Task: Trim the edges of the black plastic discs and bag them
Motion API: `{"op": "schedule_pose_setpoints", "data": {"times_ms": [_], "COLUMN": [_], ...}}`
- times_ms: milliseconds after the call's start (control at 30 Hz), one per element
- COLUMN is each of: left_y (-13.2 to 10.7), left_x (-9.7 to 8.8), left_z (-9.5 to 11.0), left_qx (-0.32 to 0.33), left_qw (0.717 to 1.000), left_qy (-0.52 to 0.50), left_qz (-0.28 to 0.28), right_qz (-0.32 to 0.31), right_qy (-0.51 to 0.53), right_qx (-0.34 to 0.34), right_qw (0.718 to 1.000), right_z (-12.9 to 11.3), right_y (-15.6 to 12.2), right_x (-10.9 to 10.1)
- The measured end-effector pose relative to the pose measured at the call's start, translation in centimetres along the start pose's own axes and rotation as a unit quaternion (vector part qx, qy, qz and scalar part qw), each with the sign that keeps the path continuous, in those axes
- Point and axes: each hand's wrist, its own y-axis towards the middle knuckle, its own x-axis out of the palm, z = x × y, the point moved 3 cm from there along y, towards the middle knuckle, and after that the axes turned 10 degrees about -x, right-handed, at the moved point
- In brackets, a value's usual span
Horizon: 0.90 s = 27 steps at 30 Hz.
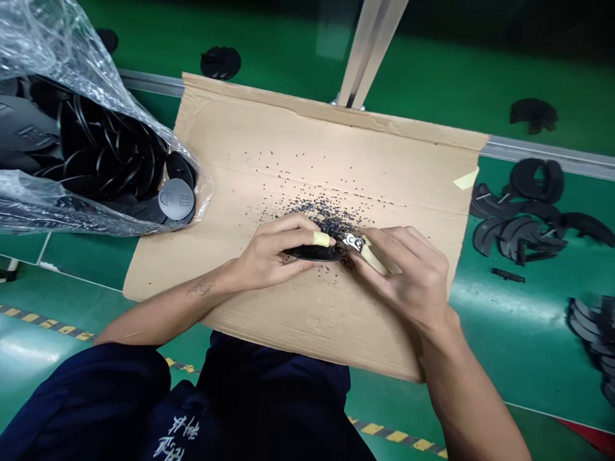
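Black plastic piece is held firmly in the closed left hand above a cardboard sheet; right hand pinches small metal snips just beside its end, over scattered black trimmings.

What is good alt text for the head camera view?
Two hands work over a cardboard sheet: the left hand holds a black plastic part while the right hand brings a small metal cutting tool to it, above scattered black bits. A clear bag of black parts lies at left, and other black parts lie on the green surface.
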Motion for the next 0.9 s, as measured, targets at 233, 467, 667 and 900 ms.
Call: {"op": "schedule_pose_setpoints", "data": {"times_ms": [233,467,667,900], "left_y": [0.2,0.0,-0.2,0.0], "left_x": [-0.1,-0.8,0.1,-0.3], "left_z": [-0.4,-0.2,-0.4,-0.5], "left_qx": [0.025,-0.051,-0.022,-0.004], "left_qw": [0.994,0.99,0.997,0.998], "left_qy": [0.099,-0.048,0.046,0.058], "left_qz": [0.047,0.125,0.052,0.021], "right_qz": [-0.023,0.01,-0.009,0.08], "right_qy": [-0.054,0.201,0.051,0.189], "right_qx": [-0.006,0.037,-0.093,-0.028], "right_qw": [0.998,0.979,0.994,0.978], "right_z": [-0.1,0.0,-1.7,-0.7], "right_y": [0.0,0.3,-0.2,0.2], "right_x": [0.2,0.1,0.4,-0.8]}}
